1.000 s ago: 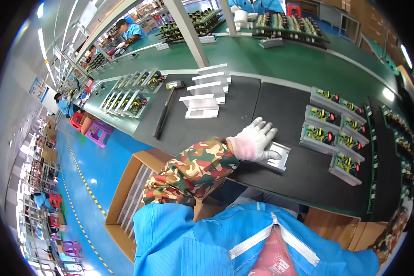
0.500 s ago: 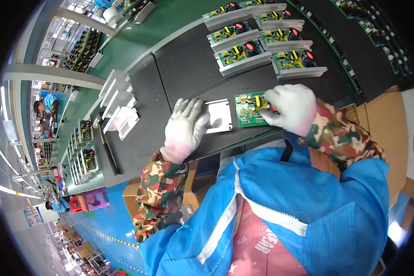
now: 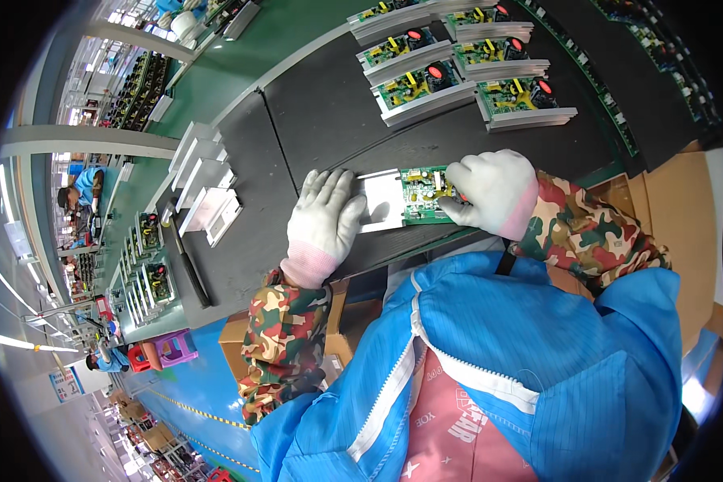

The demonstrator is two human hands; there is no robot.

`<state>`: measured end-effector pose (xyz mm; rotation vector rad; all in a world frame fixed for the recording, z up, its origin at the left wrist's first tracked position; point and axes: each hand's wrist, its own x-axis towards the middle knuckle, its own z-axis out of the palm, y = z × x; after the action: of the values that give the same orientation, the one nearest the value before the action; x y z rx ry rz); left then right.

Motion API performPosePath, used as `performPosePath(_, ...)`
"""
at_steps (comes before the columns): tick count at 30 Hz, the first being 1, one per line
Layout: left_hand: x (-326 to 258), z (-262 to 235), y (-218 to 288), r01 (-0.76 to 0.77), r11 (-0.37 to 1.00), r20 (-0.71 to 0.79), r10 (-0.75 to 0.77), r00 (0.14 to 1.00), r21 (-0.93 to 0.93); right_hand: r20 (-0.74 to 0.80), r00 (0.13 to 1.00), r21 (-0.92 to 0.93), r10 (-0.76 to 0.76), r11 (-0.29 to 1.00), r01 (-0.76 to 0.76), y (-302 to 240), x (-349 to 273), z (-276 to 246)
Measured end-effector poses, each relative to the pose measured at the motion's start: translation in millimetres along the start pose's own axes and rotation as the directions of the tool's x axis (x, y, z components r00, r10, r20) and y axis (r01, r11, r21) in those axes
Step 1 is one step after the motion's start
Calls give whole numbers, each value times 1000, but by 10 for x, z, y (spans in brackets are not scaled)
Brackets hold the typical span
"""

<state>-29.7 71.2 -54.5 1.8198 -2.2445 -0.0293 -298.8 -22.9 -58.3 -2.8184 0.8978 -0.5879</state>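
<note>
My left hand [image 3: 324, 213], in a white glove, holds the left end of a silver metal channel bracket [image 3: 382, 200]; the fingers hide that end. In my right hand [image 3: 494, 193], also gloved, is a green circuit board [image 3: 419, 195] with yellow and dark parts, pinched at its right end. The board's left edge meets the bracket's right end. Whether it sits inside the bracket's side walls, I cannot tell. The palm and fingers cover the board's right part.
Several boards in metal brackets [image 3: 527, 120] stand in rows at the far right. Bare brackets [image 3: 209, 213] and a hammer [image 3: 188, 261] lie at left on the black table [image 3: 313, 128]. More boards line a strip [image 3: 582, 68] at far right. Cardboard [image 3: 675, 233] is beside my right arm.
My right hand has moved left with the circuit board, closing the gap to the bracket. The left hand stays in place on the bracket.
</note>
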Motion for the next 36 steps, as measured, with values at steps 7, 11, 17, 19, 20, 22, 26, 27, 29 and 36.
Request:
performPosePath(7, -9, 17, -15, -14, 1000, -3, 14, 1000, 13, 124, 991, 8, -56, 998, 55, 35, 63, -25)
performPosePath(11, -27, 17, -22, -47, 999, -19, 47, 999, 25, 122, 988, 22, -97, 995, 95, 46, 71, -19)
performPosePath(17, 9, -32, 50, -17, 997, -21, 15, 1000, -81, 73, 992, 45, -107, 994, 104, -21, 76, 84)
performPosePath(19, 19, -26, 34, -38, 995, -49, 33, 998, -90, 41, 993, 34, -113, 993, 112, -121, 158, 161)
performPosePath(20, 31, -21, 22, -65, 993, -77, 57, 995, -101, 38, 994, 31, -99, 995, 98, -162, 211, 180)
performPosePath(22, 18, -8, -27, -59, 989, -86, 48, 995, -136, 60, 996, 36, -62, 998, 60, -187, 250, 225)
performPosePath(26, -156, -27, -217, 56, 913, -139, -122, 983, -404, 60, 998, 249, -28, 968, 12, -24, 186, 170)
performPosePath(27, -150, -54, -272, 43, 888, -194, -147, 970, -458, 57, 998, 292, -38, 956, 20, 84, 163, 157)
performPosePath(29, -280, 79, -438, 68, 848, -168, -182, 969, -525, -154, 973, 204, -172, 958, 201, 156, 63, 269)
performPosePath(36, -214, 165, -295, 160, 443, 52, -246, 968, -882, -29, 984, 402, -176, 899, 172, 185, 14, 564)
